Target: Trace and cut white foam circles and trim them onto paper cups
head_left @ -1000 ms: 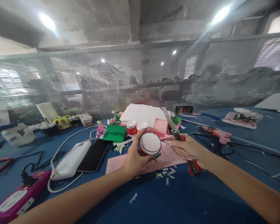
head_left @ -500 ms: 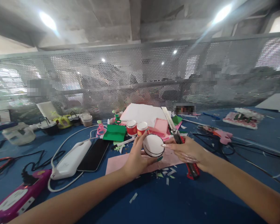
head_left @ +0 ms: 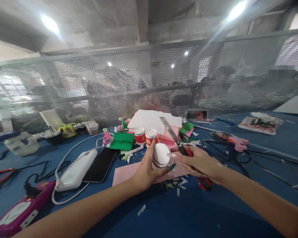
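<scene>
My left hand (head_left: 147,172) is wrapped round a small white cup (head_left: 162,154) with a black line near its rim, thumb and fingers on either side. The fingertips of my right hand (head_left: 197,162) touch the cup's right side. That same hand is closed on a red and black utility knife (head_left: 185,149), whose long blade points up and away to the left. Below the cup lies a pink sheet (head_left: 126,172) on the blue table. Two red and white cups (head_left: 139,137) stand just behind.
A green paper piece (head_left: 121,141), black phone (head_left: 100,165), white power bank (head_left: 75,170) and purple power strip (head_left: 23,206) lie to the left. Pink glue gun (head_left: 238,144) and cables lie right. Paper scraps (head_left: 178,191) litter the near side; a mesh partition (head_left: 129,86) stands behind.
The white cup has shifted slightly left and turned in my left hand. My right hand has moved a little left, and the knife blade has swung left and lower.
</scene>
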{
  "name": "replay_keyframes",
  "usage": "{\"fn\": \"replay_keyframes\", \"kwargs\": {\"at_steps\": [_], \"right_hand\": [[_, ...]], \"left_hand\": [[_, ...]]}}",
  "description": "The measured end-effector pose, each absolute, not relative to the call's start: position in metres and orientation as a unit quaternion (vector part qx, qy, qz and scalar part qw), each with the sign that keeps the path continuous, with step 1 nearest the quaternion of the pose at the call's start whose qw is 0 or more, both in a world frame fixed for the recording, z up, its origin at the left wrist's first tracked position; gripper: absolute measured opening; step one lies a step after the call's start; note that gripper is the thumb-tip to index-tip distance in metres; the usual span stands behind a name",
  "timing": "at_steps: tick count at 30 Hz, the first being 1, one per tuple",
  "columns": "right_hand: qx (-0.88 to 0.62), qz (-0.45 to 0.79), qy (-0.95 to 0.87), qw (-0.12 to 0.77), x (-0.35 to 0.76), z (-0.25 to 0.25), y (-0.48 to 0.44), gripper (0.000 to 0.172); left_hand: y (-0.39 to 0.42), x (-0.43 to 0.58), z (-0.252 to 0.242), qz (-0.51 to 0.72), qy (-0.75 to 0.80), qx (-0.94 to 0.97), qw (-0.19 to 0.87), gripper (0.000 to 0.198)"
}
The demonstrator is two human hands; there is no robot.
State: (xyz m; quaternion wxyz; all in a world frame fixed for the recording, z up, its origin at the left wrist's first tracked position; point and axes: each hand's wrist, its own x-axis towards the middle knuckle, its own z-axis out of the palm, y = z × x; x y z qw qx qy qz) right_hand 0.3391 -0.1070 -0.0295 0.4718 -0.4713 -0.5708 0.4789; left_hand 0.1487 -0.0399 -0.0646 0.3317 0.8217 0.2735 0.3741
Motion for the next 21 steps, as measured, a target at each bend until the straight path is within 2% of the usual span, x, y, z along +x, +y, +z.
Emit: {"fn": "replay_keyframes", "kwargs": {"at_steps": [7,13,17,21], "right_hand": [[-0.444,0.54,-0.553,0.453,0.354,-0.031,-0.106,0.048],[-0.359,0.631,-0.557,0.403,0.354,-0.033,-0.108,0.048],[-0.373,0.607,-0.579,0.396,0.353,-0.036,-0.108,0.05],[-0.374,0.598,-0.586,0.398,0.354,-0.044,-0.104,0.044]], "left_hand": [[-0.038,0.149,-0.065,0.409,0.209,0.764,0.453,0.084],[-0.047,0.146,-0.051,0.382,0.195,0.756,0.494,0.083],[-0.045,0.143,-0.052,0.377,0.184,0.76,0.497,0.073],[-0.038,0.14,-0.062,0.367,0.145,0.76,0.517,0.064]]}}
